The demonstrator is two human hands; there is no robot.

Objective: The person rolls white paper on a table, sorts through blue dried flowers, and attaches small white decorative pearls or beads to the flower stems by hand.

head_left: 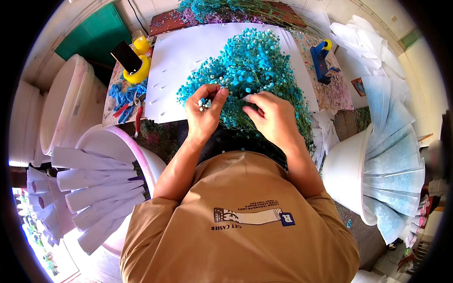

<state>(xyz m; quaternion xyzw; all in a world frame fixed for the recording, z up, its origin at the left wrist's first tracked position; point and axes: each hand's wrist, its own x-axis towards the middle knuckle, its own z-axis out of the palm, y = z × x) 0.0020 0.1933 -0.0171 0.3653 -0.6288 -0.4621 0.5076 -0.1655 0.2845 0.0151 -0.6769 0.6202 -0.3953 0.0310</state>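
Observation:
A large bunch of dyed blue baby's breath (252,59) lies across white paper sheets (172,52) on the table, its green stems fanning to the right and toward me. My left hand (206,111) is closed at the bunch's near left side, thumb and forefinger pinched together at the blossoms. Several loose blue and white flower heads show in its curled fingers. Opposite it, my right hand (273,113) is curled at the near edge of the flowers, fingertips pointing left. Whatever lies between its fingertips is too small to make out.
Left on the table are a phone (126,57) on a yellow stand, blue scraps (126,95) and red-handled pruners (138,115). A blue tape dispenser (322,63) stands right. White tubs (342,165) with paper-wrapped bundles flank me; more flowers (212,12) lie at the back.

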